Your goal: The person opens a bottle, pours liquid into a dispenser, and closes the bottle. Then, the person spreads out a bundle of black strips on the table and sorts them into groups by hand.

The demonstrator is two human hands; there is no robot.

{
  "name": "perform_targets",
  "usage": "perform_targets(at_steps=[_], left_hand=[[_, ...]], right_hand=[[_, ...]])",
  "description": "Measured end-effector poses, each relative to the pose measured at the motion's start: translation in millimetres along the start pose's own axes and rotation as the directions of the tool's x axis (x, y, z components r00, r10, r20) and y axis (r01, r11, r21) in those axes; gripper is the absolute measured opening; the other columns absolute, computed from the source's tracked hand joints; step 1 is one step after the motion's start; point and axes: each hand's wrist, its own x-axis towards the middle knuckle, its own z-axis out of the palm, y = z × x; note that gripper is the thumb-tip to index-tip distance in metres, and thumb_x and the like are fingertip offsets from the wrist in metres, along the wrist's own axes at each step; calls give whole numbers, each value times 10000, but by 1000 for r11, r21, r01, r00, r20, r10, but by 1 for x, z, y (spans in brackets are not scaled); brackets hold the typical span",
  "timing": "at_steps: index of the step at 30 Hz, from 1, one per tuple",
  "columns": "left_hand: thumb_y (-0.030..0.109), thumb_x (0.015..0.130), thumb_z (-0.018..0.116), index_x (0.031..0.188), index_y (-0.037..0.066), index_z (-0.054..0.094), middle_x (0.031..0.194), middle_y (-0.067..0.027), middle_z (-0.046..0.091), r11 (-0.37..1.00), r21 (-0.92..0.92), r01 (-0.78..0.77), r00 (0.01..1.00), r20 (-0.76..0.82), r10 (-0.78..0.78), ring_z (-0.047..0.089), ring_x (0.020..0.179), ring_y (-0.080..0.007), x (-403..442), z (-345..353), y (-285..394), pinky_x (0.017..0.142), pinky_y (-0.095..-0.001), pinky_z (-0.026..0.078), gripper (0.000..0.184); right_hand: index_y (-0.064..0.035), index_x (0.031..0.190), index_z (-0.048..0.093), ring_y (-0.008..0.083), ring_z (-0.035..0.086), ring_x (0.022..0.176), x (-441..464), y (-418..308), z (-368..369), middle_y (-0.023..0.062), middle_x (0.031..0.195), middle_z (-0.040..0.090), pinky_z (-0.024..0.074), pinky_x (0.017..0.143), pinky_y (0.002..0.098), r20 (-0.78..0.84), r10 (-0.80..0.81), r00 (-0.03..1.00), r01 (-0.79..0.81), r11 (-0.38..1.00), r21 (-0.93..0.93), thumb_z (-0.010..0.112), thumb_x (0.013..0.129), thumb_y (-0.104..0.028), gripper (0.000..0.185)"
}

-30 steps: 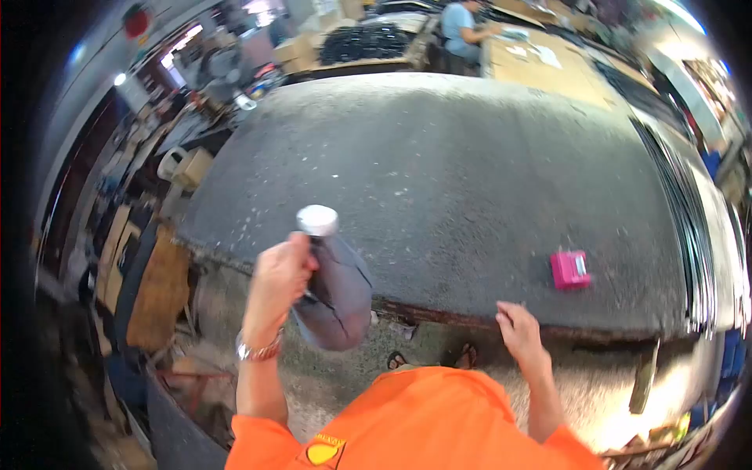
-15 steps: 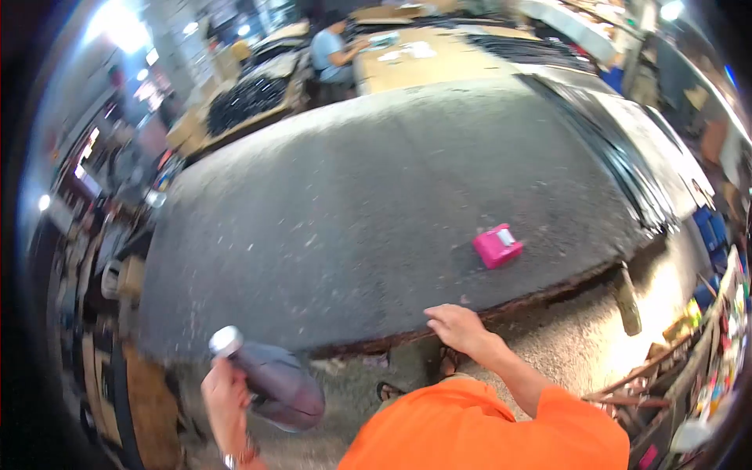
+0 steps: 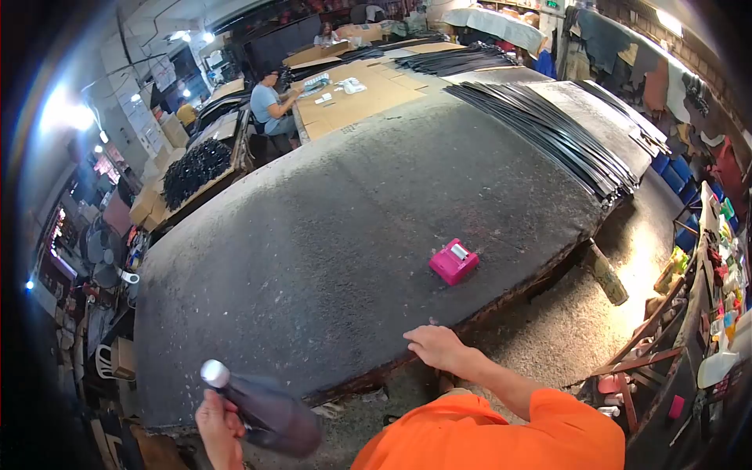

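My left hand (image 3: 218, 429) is closed on a dark bottle (image 3: 274, 417) with a white cap (image 3: 215, 373). The bottle is tilted, cap up to the left, its body blurred, over the near left edge of the big dark table (image 3: 313, 258). At the table's near edge is my right hand (image 3: 439, 347), palm down, fingers loosely stretched to the left, with nothing visible in it. Beyond that hand, a bright pink box-like thing (image 3: 453, 266) with a pale silvery cylinder on top sits on the table.
Long black strips (image 3: 548, 141) lie along the table's far right side. A person (image 3: 272, 106) sits at a cardboard-covered table (image 3: 360, 106) further back. A dark heap (image 3: 196, 168) lies at the left. On the right stands a cluttered rack (image 3: 697, 313); a light-coloured post (image 3: 607, 278) leans by the table edge.
The view has turned and become sharper, so the pink thing and the far tables appear further left. The bottle is still in my left hand, and my right hand stays by the table edge.
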Motion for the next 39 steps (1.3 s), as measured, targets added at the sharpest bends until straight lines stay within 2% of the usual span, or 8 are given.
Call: perform_targets(at_steps=[3,5,6,11,21,28,34,39], left_hand=[[563,1034,546,800,84,500,545,69,319,968,-228,-104,981,-182,62,287,444,-64,-8,1,-5,433,-258,305,535],[576,1030,544,805,76,498,543,63,317,974,-228,-14,985,-173,-26,299,439,-78,-7,-2,-29,438,-279,321,551],[476,1061,545,863,38,536,594,31,386,961,-254,110,994,6,-112,352,461,-71,-6,-14,-43,425,-263,341,481],[371,1060,540,673,66,579,563,30,499,924,287,251,939,162,-305,405,439,-67,7,28,-27,409,-273,290,494],[470,1078,519,808,54,607,604,67,429,883,-441,-159,987,-75,141,335,492,-29,29,39,-10,456,-229,245,503],[667,1036,430,683,61,618,585,34,493,924,-329,-193,969,-213,126,419,539,-64,88,110,-88,498,-254,317,726],[731,1017,367,697,52,635,617,17,538,946,-283,-157,982,-148,119,479,585,-91,97,139,-122,544,-279,369,796],[719,1025,362,789,36,625,648,8,519,946,-269,-181,982,2,188,487,611,-100,94,126,-130,578,-286,388,769]], right_hand=[[-60,1232,674,349,653,1113,10,1,8,154,1161,705,521,937,488,-12,-70,998,68,995,-76,586,972,-233,325],[-68,1242,674,350,650,1123,4,-9,1,152,1167,704,518,961,483,-8,-54,999,54,999,6,586,973,-240,331],[-68,1239,676,349,649,1130,-3,-15,-4,152,1175,704,517,968,479,-12,-42,999,42,999,28,585,973,-240,329],[-58,1209,696,353,649,1147,-19,-2,-12,168,1193,705,516,982,454,-44,51,998,-49,998,48,612,953,-239,325],[-30,1182,692,353,675,1073,17,-17,-2,173,1110,712,529,936,428,5,-154,988,153,983,101,647,933,-142,276],[-29,1172,699,369,675,1057,17,-63,11,179,1117,715,534,919,432,35,-293,955,284,945,162,666,925,-142,274],[-15,1179,695,351,689,1059,17,-65,-5,182,1112,721,535,927,427,48,-224,973,209,953,220,657,933,-136,277],[-31,1216,694,358,676,1111,78,-111,-30,187,1196,711,527,969,433,-90,-402,911,408,911,64,647,959,-156,290]])
